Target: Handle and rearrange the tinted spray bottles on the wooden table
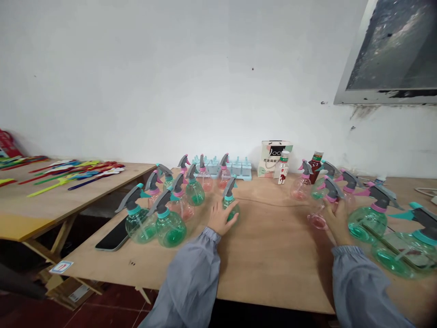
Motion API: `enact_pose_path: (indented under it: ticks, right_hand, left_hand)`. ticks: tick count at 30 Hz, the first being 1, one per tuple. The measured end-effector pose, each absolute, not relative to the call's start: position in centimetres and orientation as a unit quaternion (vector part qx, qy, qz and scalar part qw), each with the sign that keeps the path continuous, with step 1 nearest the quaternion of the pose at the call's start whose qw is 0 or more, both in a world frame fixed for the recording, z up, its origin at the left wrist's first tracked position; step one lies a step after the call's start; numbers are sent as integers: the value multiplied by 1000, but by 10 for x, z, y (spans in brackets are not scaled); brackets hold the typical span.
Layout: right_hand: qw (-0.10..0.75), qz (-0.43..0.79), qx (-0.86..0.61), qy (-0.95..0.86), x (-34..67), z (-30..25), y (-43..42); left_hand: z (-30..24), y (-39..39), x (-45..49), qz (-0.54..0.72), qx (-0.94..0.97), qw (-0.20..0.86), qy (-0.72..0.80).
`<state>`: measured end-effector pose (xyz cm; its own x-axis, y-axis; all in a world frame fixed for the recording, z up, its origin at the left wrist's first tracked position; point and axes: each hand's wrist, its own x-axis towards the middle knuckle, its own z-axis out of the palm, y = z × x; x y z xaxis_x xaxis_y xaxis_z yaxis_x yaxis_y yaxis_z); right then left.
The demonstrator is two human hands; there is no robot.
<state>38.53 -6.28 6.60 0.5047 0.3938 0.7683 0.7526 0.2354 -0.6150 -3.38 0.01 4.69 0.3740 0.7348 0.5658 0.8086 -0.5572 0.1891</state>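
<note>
My left hand [221, 218] is curved around the near side of a green spray bottle [234, 212] that stands upright mid-table, with a grey trigger head and turquoise collar. My right hand [338, 223] grips a pink spray bottle [318, 222] from its right side, and its far fingers are partly hidden. To the left stands a group of green and pink spray bottles, among them a green spray bottle [171, 229] near the front. Right of my right hand are more, including a green bottle with a pink collar [367, 223].
A black phone [114, 234] lies at the table's left. Along the back stand light blue popsicle moulds [241, 169], a paper bag [268, 159], a white-labelled bottle [282, 171] and a dark red bottle [314, 167]. Colourful strips [78, 171] cover part of the left table [68, 205].
</note>
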Motion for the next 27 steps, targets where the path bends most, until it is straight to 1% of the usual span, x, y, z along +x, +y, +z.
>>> enact_pose_path:
  ticks: [4,12,16,19,21,24,27]
  right_hand:
    - [622,-180,-610,-458,402,53,-44]
    - [645,-174,-588,-456,407,57,-18]
    - [657,-195,-583,-436,386,63,-32]
    - [676,-200,-547,-452,349,73,-47]
    - [661,-141,-511,-532,313,79,-52]
    - [612,6,-463,-641,251,82,-54]
    - [587,153,-434,-666,200,80,-55]
  left_hand:
    - [48,-2,-33,-310,-826,58,-467]
    - [55,-8,-30,-319,-821,54,-471]
    - [56,-8,-30,-322,-816,54,-477]
    - [56,-14,-21,-328,-815,63,-473]
    - [54,-23,-9,-330,-809,69,-482]
    - [50,-43,18,-342,-799,73,-489]
    - [43,-63,42,-358,-808,83,-461]
